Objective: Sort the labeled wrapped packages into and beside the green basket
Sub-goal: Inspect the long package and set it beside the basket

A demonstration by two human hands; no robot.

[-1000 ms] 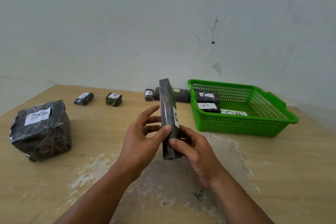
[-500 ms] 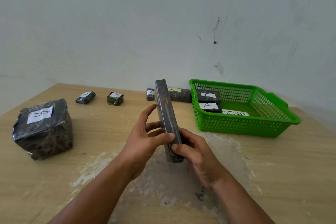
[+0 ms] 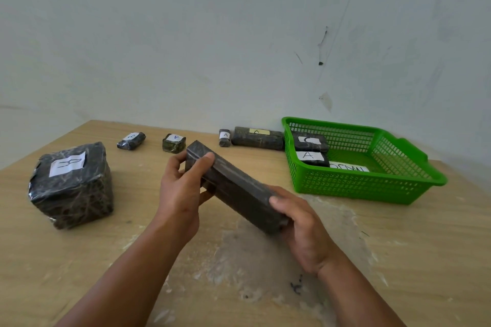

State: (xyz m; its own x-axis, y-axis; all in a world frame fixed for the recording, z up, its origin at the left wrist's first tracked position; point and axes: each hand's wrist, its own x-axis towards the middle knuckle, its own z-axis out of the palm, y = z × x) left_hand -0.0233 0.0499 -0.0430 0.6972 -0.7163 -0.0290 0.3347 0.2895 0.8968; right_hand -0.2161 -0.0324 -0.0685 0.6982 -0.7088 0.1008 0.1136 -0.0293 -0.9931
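Observation:
I hold a long dark wrapped package [image 3: 233, 187] above the table's middle, tilted from upper left to lower right, its label hidden. My left hand [image 3: 180, 191] grips its far end and my right hand [image 3: 300, 220] grips its near end. The green basket [image 3: 372, 188] stands at the right and holds two dark packages [image 3: 309, 142], one labelled A [image 3: 310, 158], plus a white sheet of paper [image 3: 348, 167]. Just left of the basket lie a long package labelled A [image 3: 257, 137] and a small one labelled A [image 3: 224, 137].
A big dark cube-shaped package [image 3: 71, 186] with a white label sits at the left. Two small packages [image 3: 131, 140] [image 3: 174, 142] lie near the table's far edge by the white wall. The wooden table top [image 3: 398, 260] has worn pale patches in front of me.
The long package stood nearly on edge pointing away from me; now it is turned and tilted to lie slanting left to right, with my hands spread to its two ends.

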